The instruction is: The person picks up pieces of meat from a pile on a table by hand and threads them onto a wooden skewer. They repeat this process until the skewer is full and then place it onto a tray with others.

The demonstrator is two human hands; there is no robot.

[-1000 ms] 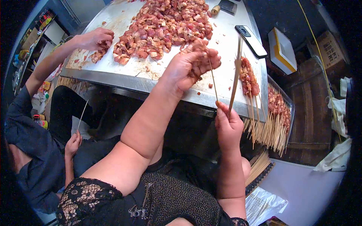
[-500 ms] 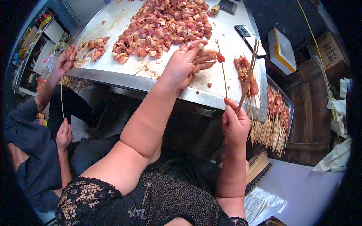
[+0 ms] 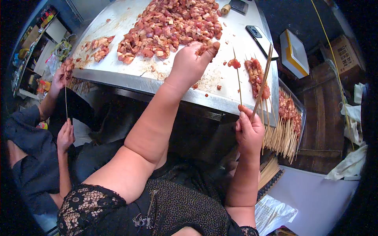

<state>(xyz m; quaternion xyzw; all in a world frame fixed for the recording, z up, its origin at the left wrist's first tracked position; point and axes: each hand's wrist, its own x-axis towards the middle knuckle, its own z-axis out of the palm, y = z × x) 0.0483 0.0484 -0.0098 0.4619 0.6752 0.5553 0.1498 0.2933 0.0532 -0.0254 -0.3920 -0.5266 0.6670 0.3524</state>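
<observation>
Pinching a lone bamboo skewer (image 3: 240,88) upright between thumb and index finger, your right hand (image 3: 250,129) also keeps its grip narrow around a bundle of bare skewers (image 3: 264,78) that fans out to the right. Red meat (image 3: 234,63) is threaded on the lone skewer, a little below its tip. Your left hand (image 3: 189,62) has its grip curled in on raw meat bits (image 3: 204,50), with the thumb on the right, at the near edge of the big heap of diced raw meat (image 3: 169,29). That heap lies on the metal-edged surface (image 3: 118,80) in front of you.

To the right of your lone skewer, loaded skewers (image 3: 256,76) lie together on the surface, just beside a phone (image 3: 262,41). Past the right edge, a tray (image 3: 303,118) bears many more, their sticks toward you. On your left, 1 co-worker (image 3: 33,157) holds another skewer (image 3: 66,104) upright in 1 hand, the other hand at its top with meat (image 3: 68,67).
</observation>
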